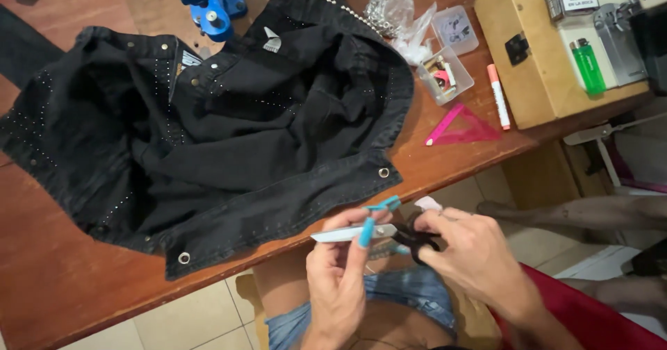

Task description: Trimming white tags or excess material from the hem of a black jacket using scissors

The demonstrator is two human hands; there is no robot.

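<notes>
A black denim jacket [208, 128] with small studs and metal eyelets lies spread on the brown wooden table [62, 280]. Just in front of the table's near edge, over my lap, both hands meet on a pair of scissors [368, 233] with black handles and a silver blade pointing left. My right hand [472, 260] grips the black handles. My left hand [340, 267], with long blue nails, pinches the blade between its fingertips. The scissors' tip sits close below the jacket's hem.
A blue press tool [212, 3] stands at the table's far edge. To the right lie a clear bag of studs [389, 6], small clear plastic boxes [445, 76], a pink triangle ruler [465, 129] and a marker [498, 96]. A wooden box [535, 58] carries a green lighter [589, 65].
</notes>
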